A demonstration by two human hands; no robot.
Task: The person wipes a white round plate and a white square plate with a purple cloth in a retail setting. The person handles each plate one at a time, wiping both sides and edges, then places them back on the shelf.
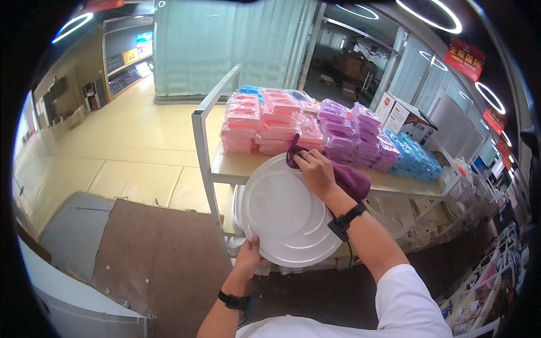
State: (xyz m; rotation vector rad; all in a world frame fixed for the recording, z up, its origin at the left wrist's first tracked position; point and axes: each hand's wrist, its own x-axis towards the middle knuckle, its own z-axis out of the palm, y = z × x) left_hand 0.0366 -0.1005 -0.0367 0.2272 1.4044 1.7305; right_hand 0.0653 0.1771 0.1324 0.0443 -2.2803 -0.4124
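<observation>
A large round white lid or tray (277,207), with raised rings on its face, is held up in front of the shelf rack. My left hand (248,255) grips its lower left rim, thumb on the face. My right hand (315,171) holds a dark purple cloth (351,179) against the upper right rim; the cloth hangs behind my wrist and partly hides that edge. More white rounded pieces (237,211) show on the shelf just behind the disc's left side.
Plastic-wrapped packs in pink (241,120), purple (338,126) and blue (416,156) are stacked on the rack's upper shelf, beside a printed carton (403,116). A metal post (206,156) stands left. Brown matting (160,253) covers the floor; goods fill racks at right.
</observation>
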